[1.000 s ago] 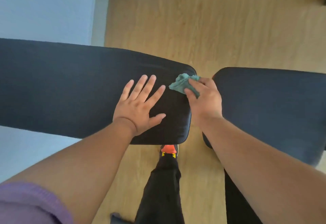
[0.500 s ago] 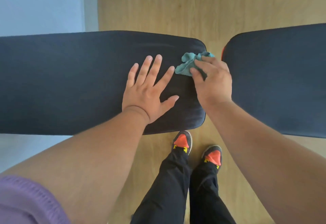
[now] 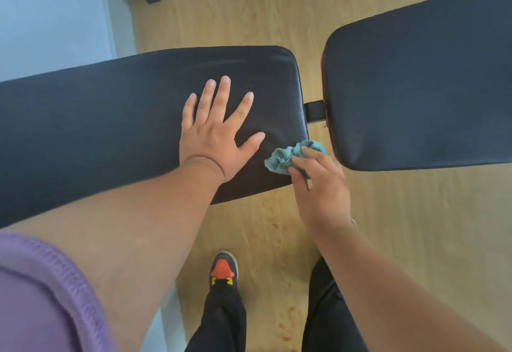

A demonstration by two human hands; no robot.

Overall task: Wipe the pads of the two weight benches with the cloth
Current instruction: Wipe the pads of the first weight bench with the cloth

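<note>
A: Currently, left hand (image 3: 219,132) lies flat on the long black pad (image 3: 110,127), fingers straight and spread wide, palm down, near the pad's 3 o'clock end.

B: Noted. Right hand (image 3: 318,182)?

A: Fingers curled round a bunched teal cloth (image 3: 285,157), pinching it. Cloth sits at the 4 o'clock corner of the long pad, touching its edge, in the gap toward the second pad (image 3: 415,83).

B: Second pad position?

A: At 2 o'clock of the frame, tilted, red trim on its near edge. A black bracket (image 3: 314,110) shows between the two pads.

B: Other items?

A: Wood floor (image 3: 415,227) beneath; one shoe (image 3: 223,268) with orange toe at 6 o'clock; purple sleeve (image 3: 41,296) at 8 o'clock.
</note>
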